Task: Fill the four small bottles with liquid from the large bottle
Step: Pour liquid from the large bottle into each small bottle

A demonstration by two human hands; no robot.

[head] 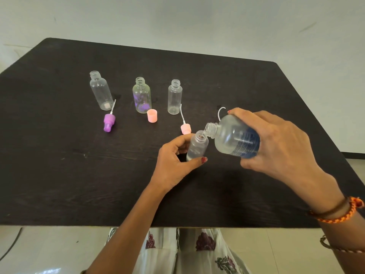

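Right hand [280,143] grips large bottle [235,138] tilted, mouth leftward; left hand [173,161] grips seemingly upright small bottle [197,145].

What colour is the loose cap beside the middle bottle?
Pink cap, seen in the head view.

We see a dark wooden table [79,175] filling most of the view, its grain faintly visible and its far corners rounded. Beyond the far edge we look onto a pale, off-white wall [197,20] marked with a few faint scuffs and streaks. At the far right a dark skirting strip [353,153] runs along the base of that wall, with light floor [355,165] just below it. Near us, under the table's near edge, the floor [49,250] is pale and glossy, catching a soft reflection at the lower left. A thin dark cable [11,246] curves across it on the left. The light is even and diffuse.
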